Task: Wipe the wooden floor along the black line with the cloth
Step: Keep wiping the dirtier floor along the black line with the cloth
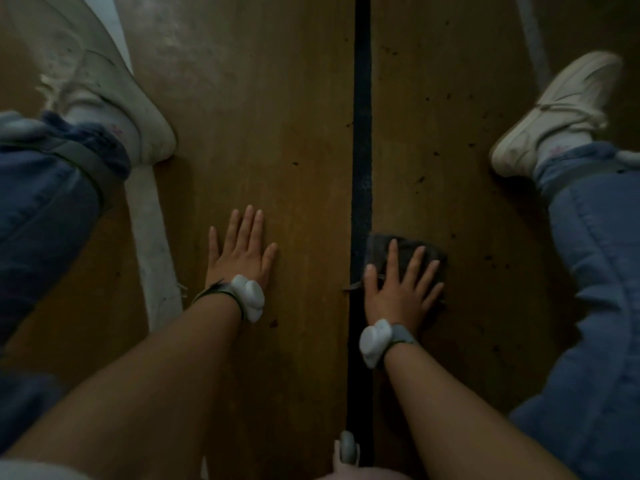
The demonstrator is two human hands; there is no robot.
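Note:
A black line point(362, 133) runs straight up the middle of the brown wooden floor point(277, 116). Just right of the line lies a dark grey cloth point(381, 249), spread flat. My right hand point(401, 285) presses on the cloth with straight, spread fingers, its thumb near the line's edge. My left hand point(240, 251) rests flat on the bare floor left of the line, fingers straight and holding nothing. Both wrists wear white bands.
My legs in blue jeans lie spread to both sides, with a white shoe at the left point(114, 98) and another at the right point(554, 109). A white stripe point(149, 230) crosses the floor at the left. Dark specks dot the wood right of the line.

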